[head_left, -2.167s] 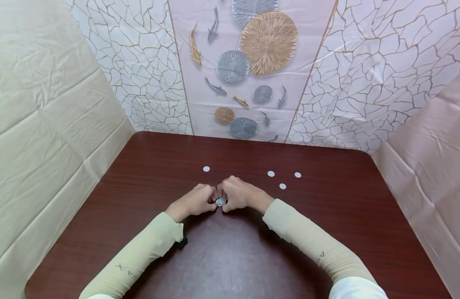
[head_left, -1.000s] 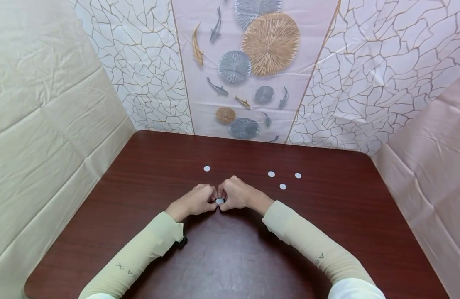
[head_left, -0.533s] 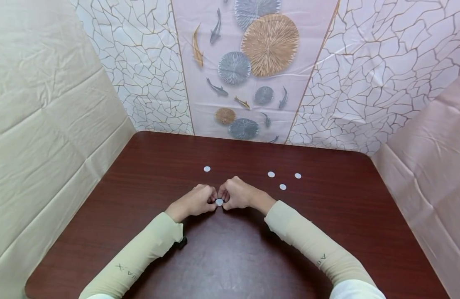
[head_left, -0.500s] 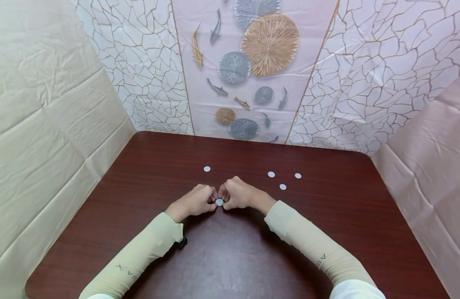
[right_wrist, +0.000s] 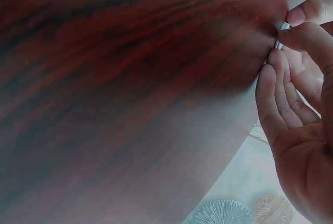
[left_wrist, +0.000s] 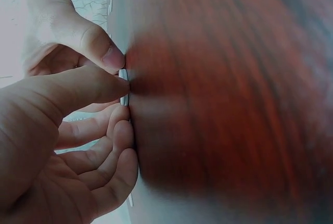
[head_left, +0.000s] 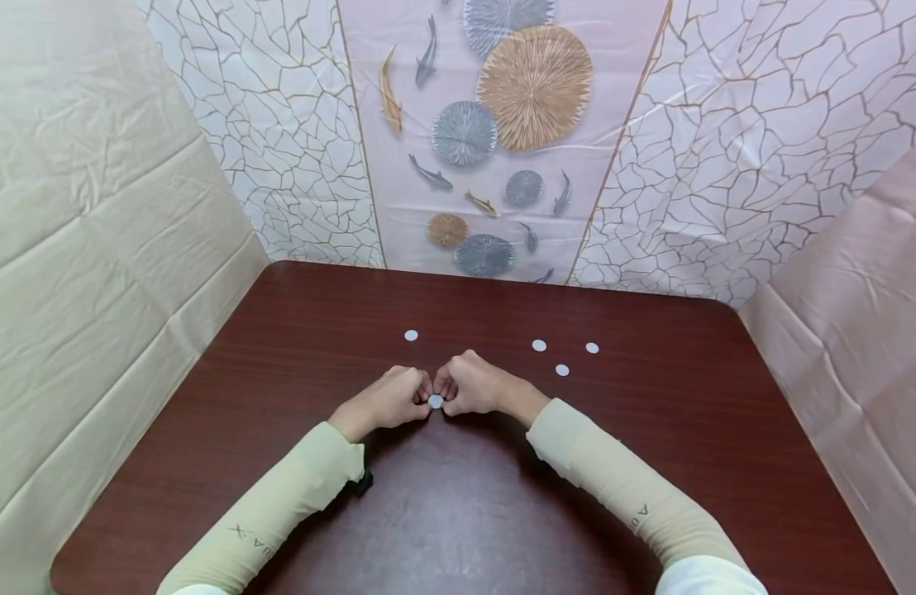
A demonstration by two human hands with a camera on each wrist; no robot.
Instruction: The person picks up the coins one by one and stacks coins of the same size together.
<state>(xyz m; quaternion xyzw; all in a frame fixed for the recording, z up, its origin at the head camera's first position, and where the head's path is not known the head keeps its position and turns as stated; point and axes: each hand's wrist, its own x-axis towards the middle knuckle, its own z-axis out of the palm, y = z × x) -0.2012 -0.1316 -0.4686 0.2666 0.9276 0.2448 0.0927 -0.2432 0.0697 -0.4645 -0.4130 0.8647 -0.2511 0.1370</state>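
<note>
A small stack of round white discs lies flat on the table between both hands, its rims lined up in the head view. My left hand pinches the stack from the left, thumb at the near side and fingers behind. From the other side my right hand pinches the same discs, and the two hands' fingertips nearly meet. Edge-on in the left wrist view, the stacked discs look thin and layered, partly covered by the thumb. The right wrist view shows the disc stack between the thumbs.
One loose white disc lies beyond the left hand. Three more, a near disc, a middle disc and a far-right disc, lie beyond the right hand. The dark red table is bounded by hanging cloths.
Two seconds ago the discs between the hands overlapped unevenly; now they sit one on another as a single round. The hands have barely shifted, and the loose discs stay put.
</note>
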